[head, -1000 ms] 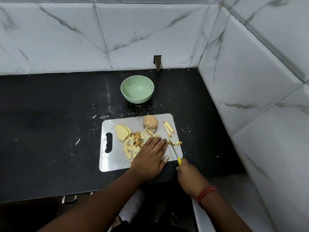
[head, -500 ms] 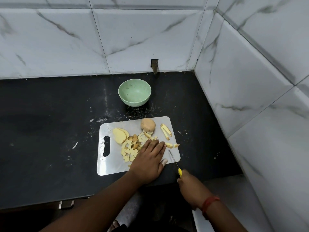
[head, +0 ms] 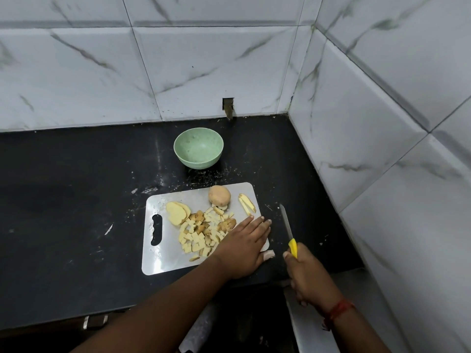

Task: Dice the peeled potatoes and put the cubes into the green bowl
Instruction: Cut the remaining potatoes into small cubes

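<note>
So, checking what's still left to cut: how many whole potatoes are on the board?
1: a whole potato at the far edge of the cutting board, right of the slices. Others may hide under the left hand.

1 bowl, 1 knife, 1 board

You see soft, even light from above; the white wall tiles come out bright, the black worktop dull with faint sheen. Tile lines bow toward the edges, and fine detail is slightly soft.
</note>
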A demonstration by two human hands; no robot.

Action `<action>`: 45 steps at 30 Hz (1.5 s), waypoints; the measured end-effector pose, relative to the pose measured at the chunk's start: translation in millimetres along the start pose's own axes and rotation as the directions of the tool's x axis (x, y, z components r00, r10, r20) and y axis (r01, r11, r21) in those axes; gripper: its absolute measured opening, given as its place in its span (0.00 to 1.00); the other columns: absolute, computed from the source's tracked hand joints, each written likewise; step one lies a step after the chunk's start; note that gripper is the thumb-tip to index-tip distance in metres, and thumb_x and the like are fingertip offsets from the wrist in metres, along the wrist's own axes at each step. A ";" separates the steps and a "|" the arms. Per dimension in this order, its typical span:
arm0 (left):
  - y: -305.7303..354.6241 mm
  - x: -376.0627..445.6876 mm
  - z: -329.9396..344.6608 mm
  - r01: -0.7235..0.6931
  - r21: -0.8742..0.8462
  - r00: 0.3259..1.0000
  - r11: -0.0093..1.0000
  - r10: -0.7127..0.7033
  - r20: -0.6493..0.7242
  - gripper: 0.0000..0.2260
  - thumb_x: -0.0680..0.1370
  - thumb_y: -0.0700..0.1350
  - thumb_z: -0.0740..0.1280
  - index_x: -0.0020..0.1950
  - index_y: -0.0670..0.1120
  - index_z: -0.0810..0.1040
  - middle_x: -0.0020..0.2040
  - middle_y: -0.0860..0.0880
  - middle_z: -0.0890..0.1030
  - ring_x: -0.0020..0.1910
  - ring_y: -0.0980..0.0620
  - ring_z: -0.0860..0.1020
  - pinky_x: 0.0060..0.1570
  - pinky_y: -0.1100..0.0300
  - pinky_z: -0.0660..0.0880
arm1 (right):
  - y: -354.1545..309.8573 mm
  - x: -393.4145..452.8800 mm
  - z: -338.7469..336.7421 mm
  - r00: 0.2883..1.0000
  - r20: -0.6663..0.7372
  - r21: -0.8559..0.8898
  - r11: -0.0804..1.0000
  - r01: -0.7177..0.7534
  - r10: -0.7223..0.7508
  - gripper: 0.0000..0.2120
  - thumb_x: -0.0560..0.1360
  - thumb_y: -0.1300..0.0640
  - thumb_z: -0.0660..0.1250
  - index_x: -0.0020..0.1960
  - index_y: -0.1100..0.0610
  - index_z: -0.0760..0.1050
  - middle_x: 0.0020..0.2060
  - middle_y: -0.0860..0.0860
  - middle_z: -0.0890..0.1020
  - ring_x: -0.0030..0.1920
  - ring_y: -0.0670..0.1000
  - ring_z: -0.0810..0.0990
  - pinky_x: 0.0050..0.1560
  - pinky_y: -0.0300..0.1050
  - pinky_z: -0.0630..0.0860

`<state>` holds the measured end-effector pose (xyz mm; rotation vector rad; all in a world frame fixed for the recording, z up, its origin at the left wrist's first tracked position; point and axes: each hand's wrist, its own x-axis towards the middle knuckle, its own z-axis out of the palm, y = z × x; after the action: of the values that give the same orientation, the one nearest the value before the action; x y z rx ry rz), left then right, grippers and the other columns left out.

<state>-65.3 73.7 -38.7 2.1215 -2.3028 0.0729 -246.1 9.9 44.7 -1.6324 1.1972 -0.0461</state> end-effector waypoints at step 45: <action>-37.2 -40.2 15.0 0.133 0.016 0.990 0.991 -0.133 0.038 0.34 0.86 0.63 0.47 0.82 0.39 0.58 0.83 0.42 0.58 0.82 0.45 0.56 0.80 0.45 0.54 | 10.7 1.9 7.7 0.986 0.156 -0.030 0.998 0.060 -0.055 0.09 0.81 0.50 0.58 0.47 0.54 0.66 0.27 0.53 0.69 0.24 0.54 0.68 0.27 0.48 0.69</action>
<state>-24.6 110.1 -54.2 2.2968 -2.1796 0.0466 -248.0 14.7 32.4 -1.6689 1.0375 0.0645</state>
